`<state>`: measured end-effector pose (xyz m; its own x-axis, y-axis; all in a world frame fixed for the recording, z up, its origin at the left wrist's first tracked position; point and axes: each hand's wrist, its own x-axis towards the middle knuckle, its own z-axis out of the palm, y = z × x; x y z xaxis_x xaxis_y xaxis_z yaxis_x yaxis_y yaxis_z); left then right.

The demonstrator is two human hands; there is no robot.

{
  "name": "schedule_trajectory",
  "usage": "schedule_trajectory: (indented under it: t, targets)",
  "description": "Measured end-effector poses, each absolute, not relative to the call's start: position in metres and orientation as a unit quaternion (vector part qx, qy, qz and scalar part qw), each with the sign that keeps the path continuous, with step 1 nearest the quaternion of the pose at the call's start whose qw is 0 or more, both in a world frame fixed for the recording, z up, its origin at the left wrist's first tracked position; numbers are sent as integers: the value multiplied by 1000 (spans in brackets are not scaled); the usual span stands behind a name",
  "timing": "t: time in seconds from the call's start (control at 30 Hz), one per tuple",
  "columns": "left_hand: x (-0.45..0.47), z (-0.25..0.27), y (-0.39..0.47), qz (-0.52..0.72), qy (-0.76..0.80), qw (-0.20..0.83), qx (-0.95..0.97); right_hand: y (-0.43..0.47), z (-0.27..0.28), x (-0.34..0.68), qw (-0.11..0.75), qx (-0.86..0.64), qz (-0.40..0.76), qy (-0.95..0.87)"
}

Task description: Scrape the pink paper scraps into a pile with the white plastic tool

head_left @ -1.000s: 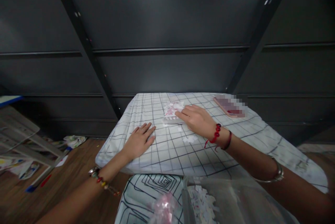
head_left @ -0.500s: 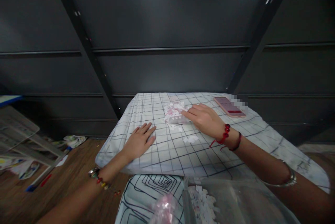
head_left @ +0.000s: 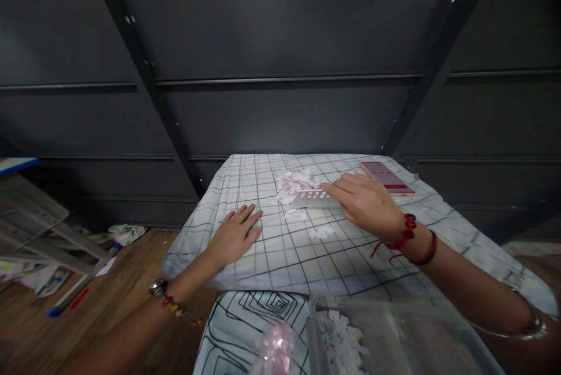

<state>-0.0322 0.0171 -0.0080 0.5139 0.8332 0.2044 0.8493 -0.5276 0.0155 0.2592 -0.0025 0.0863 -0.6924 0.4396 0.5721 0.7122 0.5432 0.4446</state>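
My right hand [head_left: 368, 202] is closed on one end of a white strip with a row of holes [head_left: 309, 200]; its exact kind is unclear. The strip stands on edge against the near side of a heap of white and pink paper scraps [head_left: 291, 182]. A few loose white scraps [head_left: 322, 232] lie nearer to me. Palm down, my left hand [head_left: 234, 236] rests on the grid-patterned cloth [head_left: 280, 264] with its fingers spread, left of the heap and holding nothing.
A pink-edged phone [head_left: 388, 178] lies beyond my right hand. At the near edge are a translucent bin [head_left: 407, 334] with white scraps [head_left: 344, 340] inside, and a pink item in clear plastic [head_left: 278, 349]. Dark panels [head_left: 280, 118] rise behind the table. A grey frame [head_left: 37, 211] stands at left.
My right hand has moved to the right and slightly nearer me, and more of the white strip shows beside the heap. My left hand has stayed in place.
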Motion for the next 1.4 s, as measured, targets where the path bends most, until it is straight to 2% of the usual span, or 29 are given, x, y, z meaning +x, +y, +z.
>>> schedule_trajectory:
  t: [0.53, 1.4]
  targets:
    - [-32, -9, 16, -107, -488, 48, -865, -32, 84, 282, 190, -326, -317, -870]
    - [-33, -12, 19, -90, -481, 60, -870, -5, 76, 275, 185, -347, -347, -851]
